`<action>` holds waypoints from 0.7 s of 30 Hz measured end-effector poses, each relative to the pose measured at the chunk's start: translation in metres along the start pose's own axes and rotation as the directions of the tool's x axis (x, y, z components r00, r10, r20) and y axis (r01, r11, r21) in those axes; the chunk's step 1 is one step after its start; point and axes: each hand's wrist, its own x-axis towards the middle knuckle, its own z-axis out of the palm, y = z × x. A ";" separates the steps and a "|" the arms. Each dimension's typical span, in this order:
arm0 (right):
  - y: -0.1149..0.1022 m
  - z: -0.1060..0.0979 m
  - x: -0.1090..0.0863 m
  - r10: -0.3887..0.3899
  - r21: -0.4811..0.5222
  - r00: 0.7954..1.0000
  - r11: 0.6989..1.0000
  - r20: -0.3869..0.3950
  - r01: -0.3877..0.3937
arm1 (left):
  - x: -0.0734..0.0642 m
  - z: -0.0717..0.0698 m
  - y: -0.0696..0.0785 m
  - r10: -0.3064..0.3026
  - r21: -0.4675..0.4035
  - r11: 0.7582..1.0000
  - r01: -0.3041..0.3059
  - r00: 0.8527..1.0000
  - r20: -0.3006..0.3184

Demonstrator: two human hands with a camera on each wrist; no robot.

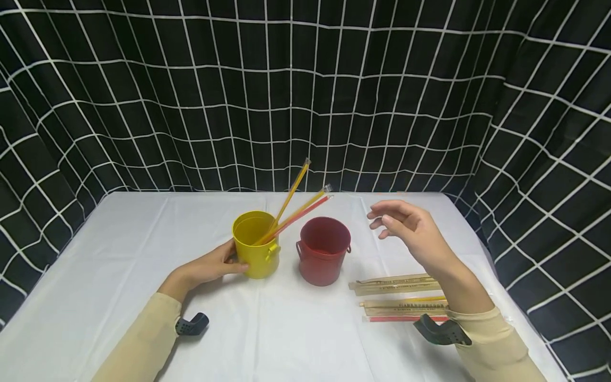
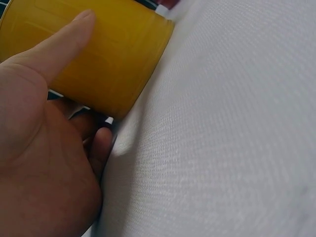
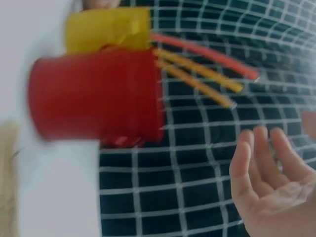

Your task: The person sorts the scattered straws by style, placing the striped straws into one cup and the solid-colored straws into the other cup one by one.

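Note:
My left hand (image 1: 207,269) grips the yellow bucket (image 1: 258,261) from its left side, thumb across the near wall; the left wrist view shows the thumb on the yellow wall (image 2: 118,54). Two yellow straws (image 1: 292,195) and a red straw (image 1: 307,210) lean out of that bucket to the right, clear wrapping at their tips. Right of it stands a red bucket (image 1: 323,265), upright. My right hand (image 1: 415,228) hovers right of the red bucket, holding nothing, its fingers loosely bent; in the right wrist view the fingers (image 3: 266,158) are apart from everything.
Below my right forearm lie several straws in paper wrappers (image 1: 396,286), with a yellow straw (image 1: 427,298) and a red straw (image 1: 396,319) among them, partly hidden by the arm. A white cloth (image 1: 296,339) covers the table. Black gridded curtains (image 1: 286,90) surround it.

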 end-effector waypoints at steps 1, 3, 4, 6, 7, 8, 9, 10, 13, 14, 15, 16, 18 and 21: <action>0.004 -0.003 -0.005 0.010 -0.017 1.000 1.000 0.015 -0.010 | 0.000 0.000 0.000 0.002 0.003 1.000 -0.002 1.000 0.002; 0.013 -0.010 -0.014 0.037 -0.055 0.999 0.998 0.036 -0.035 | 0.001 0.000 -0.002 0.005 0.007 1.000 -0.005 1.000 0.001; 0.017 -0.014 -0.019 0.053 -0.080 0.998 0.996 0.046 -0.050 | 0.001 0.000 -0.002 0.003 0.007 1.000 -0.003 1.000 0.000; 0.026 -0.020 -0.029 0.092 -0.130 0.994 0.988 0.059 -0.083 | 0.002 0.000 -0.004 0.002 0.010 1.000 -0.002 1.000 0.000; 0.030 -0.023 -0.034 0.111 -0.149 0.992 0.984 0.066 -0.100 | 0.002 0.000 -0.005 0.000 0.007 1.000 0.000 1.000 -0.003; 0.033 -0.026 -0.038 0.129 -0.168 0.989 0.979 0.072 -0.116 | 0.003 0.000 -0.005 -0.005 0.002 1.000 0.005 1.000 -0.007; 0.037 -0.029 -0.042 0.146 -0.183 0.986 0.974 0.076 -0.130 | 0.003 0.000 -0.006 -0.013 -0.008 1.000 0.013 1.000 -0.009; 0.041 -0.031 -0.047 0.163 -0.193 0.984 0.970 0.078 -0.145 | 0.003 -0.001 -0.006 -0.013 -0.009 1.000 0.013 1.000 -0.005; 0.052 -0.037 -0.060 0.213 -0.239 0.974 0.953 0.080 -0.189 | 0.001 -0.001 -0.006 -0.031 -0.015 0.999 0.031 1.000 -0.003; 0.055 -0.039 -0.063 0.232 -0.255 0.969 0.945 0.082 -0.204 | 0.001 -0.001 -0.006 -0.036 -0.018 0.999 0.036 0.999 -0.002; 0.057 -0.041 -0.067 0.249 -0.267 0.965 0.939 0.084 -0.219 | 0.001 0.000 -0.007 -0.037 -0.016 0.999 0.037 0.999 -0.001; 0.060 -0.043 -0.070 0.261 -0.280 0.961 0.933 0.090 -0.227 | 0.001 0.000 -0.007 -0.038 -0.014 0.999 0.038 0.999 0.000; 0.065 -0.048 -0.075 0.285 -0.300 0.952 0.923 0.110 -0.242 | 0.001 0.000 -0.007 -0.040 -0.016 0.999 0.040 0.999 -0.004; 0.072 -0.057 -0.080 0.278 -0.283 0.946 0.933 0.168 -0.223 | 0.003 -0.001 -0.007 -0.029 -0.012 0.999 0.029 1.000 -0.001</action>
